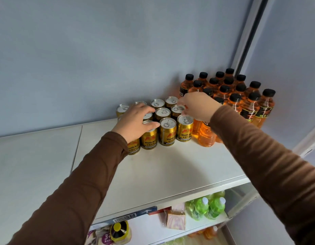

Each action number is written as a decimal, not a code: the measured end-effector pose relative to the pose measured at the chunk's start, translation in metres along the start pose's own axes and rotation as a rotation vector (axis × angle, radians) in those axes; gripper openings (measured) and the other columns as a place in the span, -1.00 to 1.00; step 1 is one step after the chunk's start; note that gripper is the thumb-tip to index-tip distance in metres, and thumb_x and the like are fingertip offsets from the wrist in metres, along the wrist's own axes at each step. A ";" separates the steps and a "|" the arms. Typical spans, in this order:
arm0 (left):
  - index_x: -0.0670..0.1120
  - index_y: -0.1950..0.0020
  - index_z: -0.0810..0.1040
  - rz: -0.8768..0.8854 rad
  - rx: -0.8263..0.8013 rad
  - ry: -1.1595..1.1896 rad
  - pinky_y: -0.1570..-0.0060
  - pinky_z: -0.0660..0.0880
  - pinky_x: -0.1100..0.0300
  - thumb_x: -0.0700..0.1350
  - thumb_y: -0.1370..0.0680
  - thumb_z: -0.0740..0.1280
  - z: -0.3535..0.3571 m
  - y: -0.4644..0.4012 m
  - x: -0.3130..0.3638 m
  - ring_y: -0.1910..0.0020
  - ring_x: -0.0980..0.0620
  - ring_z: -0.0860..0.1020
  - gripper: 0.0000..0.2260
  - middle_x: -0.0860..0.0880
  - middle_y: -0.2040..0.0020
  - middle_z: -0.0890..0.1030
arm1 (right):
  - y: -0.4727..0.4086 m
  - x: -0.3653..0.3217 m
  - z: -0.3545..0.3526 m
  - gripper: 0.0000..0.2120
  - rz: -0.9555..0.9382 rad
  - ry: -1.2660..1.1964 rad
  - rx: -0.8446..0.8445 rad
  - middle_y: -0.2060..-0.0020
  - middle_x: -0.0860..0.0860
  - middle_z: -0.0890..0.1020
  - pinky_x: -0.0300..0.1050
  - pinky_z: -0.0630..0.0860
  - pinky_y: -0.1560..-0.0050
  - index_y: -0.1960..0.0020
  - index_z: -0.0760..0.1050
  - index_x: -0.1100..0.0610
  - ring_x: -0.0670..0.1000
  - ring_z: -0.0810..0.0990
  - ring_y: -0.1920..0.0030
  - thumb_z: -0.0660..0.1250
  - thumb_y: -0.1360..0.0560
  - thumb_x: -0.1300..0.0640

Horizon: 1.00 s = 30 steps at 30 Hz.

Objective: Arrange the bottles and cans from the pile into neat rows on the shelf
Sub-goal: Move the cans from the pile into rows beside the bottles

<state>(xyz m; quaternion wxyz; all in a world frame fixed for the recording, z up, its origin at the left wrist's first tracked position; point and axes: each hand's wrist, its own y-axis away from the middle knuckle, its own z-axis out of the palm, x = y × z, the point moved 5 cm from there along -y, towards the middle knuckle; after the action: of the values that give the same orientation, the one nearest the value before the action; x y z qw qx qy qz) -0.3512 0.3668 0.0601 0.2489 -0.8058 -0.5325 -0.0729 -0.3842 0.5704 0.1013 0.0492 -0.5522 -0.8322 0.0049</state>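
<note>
Several gold cans with silver tops stand in rows on the white top shelf, against the blue wall. To their right, orange bottles with black caps stand packed in rows in the corner. My left hand lies over the front-left cans, fingers curved on the top of one can. My right hand reaches over the right side of the cans, its fingertips touching the top of a second-row can. Both arms wear brown sleeves.
The shelf's left and front parts are bare white board with a seam. On the shelf below stand green bottles, a pink wrapped packet and a yellow-capped bottle. A window frame rises at the right.
</note>
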 end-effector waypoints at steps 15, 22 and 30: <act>0.07 -0.34 0.54 0.087 -0.266 -0.236 0.01 0.27 0.10 0.26 -0.50 0.35 0.054 -0.047 0.022 -0.22 -0.09 0.37 -0.52 -0.05 -0.21 0.45 | -0.008 -0.005 0.033 -0.75 0.025 0.097 -0.189 0.08 0.09 0.60 -0.08 0.42 0.12 -0.13 0.57 0.19 0.09 0.53 0.11 0.33 -0.56 0.06; 0.09 -0.40 0.50 0.071 -0.310 -0.204 -0.16 0.36 0.00 0.25 -0.52 0.33 0.055 -0.046 0.020 -0.24 -0.11 0.36 -0.51 -0.06 -0.23 0.44 | -0.007 -0.008 0.033 -0.74 0.038 0.111 -0.209 0.08 0.09 0.58 -0.05 0.45 0.06 -0.15 0.56 0.19 0.13 0.58 -0.01 0.32 -0.57 0.05; 0.08 -0.51 0.37 0.080 -0.131 0.013 -0.26 0.29 0.10 0.19 -0.53 0.36 0.040 -0.039 0.037 -0.37 -0.05 0.34 -0.44 -0.01 -0.35 0.42 | 0.039 -0.006 0.007 -0.66 0.051 -0.024 0.201 -0.18 0.10 0.57 0.04 0.51 -0.13 -0.35 0.49 0.09 0.15 0.50 -0.20 0.28 -0.58 0.10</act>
<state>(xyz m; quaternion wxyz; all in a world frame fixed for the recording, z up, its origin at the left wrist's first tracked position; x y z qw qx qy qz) -0.3760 0.4280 0.0520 0.2018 -0.8405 -0.4922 -0.1027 -0.3468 0.5805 0.0918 0.0943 -0.5652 -0.8139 0.0961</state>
